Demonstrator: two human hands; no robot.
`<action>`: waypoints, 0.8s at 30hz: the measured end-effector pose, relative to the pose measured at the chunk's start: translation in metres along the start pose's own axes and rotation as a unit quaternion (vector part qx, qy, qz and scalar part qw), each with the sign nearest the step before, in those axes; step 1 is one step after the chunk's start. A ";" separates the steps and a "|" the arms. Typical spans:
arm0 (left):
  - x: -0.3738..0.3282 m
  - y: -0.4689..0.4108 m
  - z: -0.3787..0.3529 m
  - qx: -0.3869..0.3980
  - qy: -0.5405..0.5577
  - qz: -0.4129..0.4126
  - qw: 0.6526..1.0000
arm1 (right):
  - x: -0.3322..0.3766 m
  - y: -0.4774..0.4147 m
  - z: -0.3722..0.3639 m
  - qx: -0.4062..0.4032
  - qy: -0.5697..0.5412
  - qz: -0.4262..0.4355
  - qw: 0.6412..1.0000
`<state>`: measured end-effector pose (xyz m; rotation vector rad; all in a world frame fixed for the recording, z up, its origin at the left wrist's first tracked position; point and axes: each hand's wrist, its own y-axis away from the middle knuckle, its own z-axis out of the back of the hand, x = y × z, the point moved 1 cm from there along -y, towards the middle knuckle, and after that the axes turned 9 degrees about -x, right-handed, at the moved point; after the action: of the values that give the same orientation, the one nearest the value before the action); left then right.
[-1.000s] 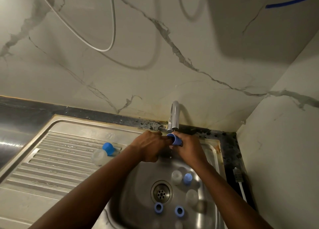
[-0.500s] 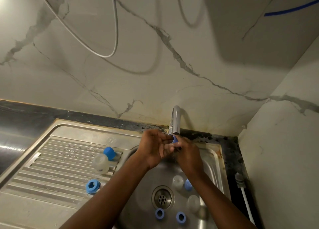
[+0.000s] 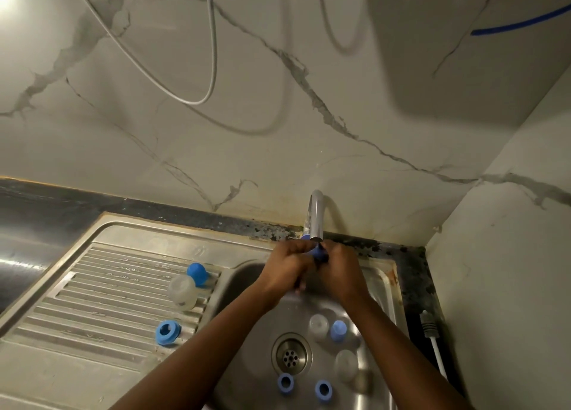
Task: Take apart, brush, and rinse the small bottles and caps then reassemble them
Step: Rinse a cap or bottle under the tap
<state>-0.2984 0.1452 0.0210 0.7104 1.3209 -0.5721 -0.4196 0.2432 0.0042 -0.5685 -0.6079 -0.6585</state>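
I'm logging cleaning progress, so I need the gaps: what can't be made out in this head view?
All in the head view:
- Blue piece under the tap: the left hand and right hand wrap most of it; cap or bottle part unclear.
- Running water: too faint to tell.
- Clear bottle in the sink: pale, blurred against the steel.
- White-handled tool right of the sink: lower end behind the right forearm.

No legible text, faint marks on drainboard [image 3: 92, 286], perhaps lettering
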 end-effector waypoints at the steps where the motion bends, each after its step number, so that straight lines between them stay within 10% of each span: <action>1: 0.000 -0.001 0.004 0.009 -0.093 -0.056 0.994 | -0.001 -0.003 0.003 0.019 -0.002 -0.013 1.000; 6: -0.004 -0.010 0.037 0.085 -0.519 -0.267 0.807 | -0.006 -0.007 0.012 0.074 -0.054 -0.036 0.995; 11: -0.001 -0.015 0.048 0.116 -0.616 -0.346 0.698 | -0.006 0.000 0.010 0.057 -0.051 -0.025 0.997; 15: 0.017 -0.001 0.034 0.078 -0.531 -0.243 0.808 | -0.005 0.002 0.009 0.046 -0.073 -0.045 0.995; 19: 0.018 0.017 0.012 0.091 -0.218 -0.106 0.966 | -0.003 0.006 0.002 0.017 -0.077 -0.050 0.996; 24: 0.008 0.035 -0.001 0.072 0.156 0.088 0.981 | -0.005 0.021 0.000 0.010 -0.077 -0.043 0.996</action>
<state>-0.2719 0.1694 0.0183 1.0584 1.4971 -0.4264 -0.4082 0.2591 -0.0055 -0.5807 -0.7850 -0.6933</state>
